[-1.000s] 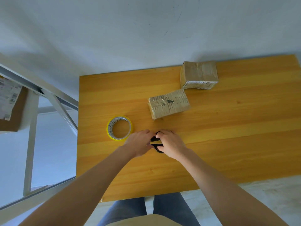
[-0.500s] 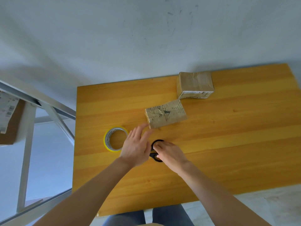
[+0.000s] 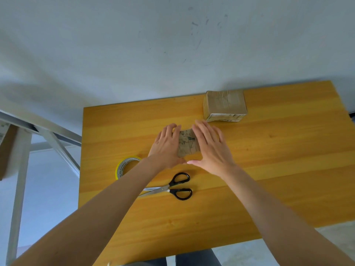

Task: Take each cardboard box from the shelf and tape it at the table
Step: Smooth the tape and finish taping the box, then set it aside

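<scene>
A small worn cardboard box point(image 3: 187, 143) lies in the middle of the yellow wooden table point(image 3: 278, 169). My left hand point(image 3: 166, 145) lies on its left end and my right hand point(image 3: 210, 148) on its right end, both with straight fingers spread over it. Much of the box is hidden under them. A second, taped cardboard box point(image 3: 224, 105) stands at the table's far edge, apart from my hands. Black-handled scissors point(image 3: 173, 187) lie free on the table near me. A yellow tape roll point(image 3: 125, 167) lies flat at the left, partly behind my left forearm.
A grey metal shelf frame point(image 3: 40, 131) stands left of the table, with a brown cardboard box point(image 3: 7, 150) at the far left edge of view. A pale wall rises behind the table. My legs show below the table's near edge.
Both hands have let go of the scissors, which now lie on the table, and have moved forward onto the small box. The view has tilted up.
</scene>
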`<state>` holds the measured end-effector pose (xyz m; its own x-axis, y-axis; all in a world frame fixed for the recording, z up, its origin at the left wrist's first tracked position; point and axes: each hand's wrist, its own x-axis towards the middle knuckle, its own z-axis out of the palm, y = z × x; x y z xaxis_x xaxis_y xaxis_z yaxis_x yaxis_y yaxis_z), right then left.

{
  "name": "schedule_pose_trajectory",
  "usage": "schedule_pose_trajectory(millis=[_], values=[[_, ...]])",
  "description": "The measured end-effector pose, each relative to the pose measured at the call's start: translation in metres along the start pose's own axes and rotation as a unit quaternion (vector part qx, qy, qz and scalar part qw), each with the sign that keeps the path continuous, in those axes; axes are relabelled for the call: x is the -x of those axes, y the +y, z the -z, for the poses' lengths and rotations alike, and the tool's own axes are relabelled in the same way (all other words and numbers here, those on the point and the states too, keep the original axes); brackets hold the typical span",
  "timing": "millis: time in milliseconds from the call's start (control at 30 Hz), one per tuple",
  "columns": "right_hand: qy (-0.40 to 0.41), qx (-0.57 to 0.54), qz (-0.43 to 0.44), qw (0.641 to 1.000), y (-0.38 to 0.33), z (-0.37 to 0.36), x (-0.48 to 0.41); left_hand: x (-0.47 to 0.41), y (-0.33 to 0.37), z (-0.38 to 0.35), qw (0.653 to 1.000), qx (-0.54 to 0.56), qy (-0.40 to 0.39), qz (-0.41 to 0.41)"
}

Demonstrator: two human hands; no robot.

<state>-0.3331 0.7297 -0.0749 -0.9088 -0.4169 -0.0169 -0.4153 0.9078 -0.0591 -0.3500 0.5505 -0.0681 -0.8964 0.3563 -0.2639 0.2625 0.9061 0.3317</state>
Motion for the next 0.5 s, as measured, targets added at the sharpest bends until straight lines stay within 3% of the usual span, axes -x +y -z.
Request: schedule_pose_trajectory(millis=[100,333,500], values=[[-0.082,0.017,0.012,0.996,0.006,-0.001,-0.022,-0.004,0.000,-0.006,1.000,0.003,0.007,-0.006],[-0.001,-0.004,0.035,0.999,0.008,-0.015,-0.028,-0.014,-0.001,-0.015,1.000,-0.009,0.008,0.003],[-0.058,-0.082,0.037,0.994,0.015,-0.018,-0.027,-0.007,-0.013,-0.016,0.995,0.088,0.036,-0.025]])
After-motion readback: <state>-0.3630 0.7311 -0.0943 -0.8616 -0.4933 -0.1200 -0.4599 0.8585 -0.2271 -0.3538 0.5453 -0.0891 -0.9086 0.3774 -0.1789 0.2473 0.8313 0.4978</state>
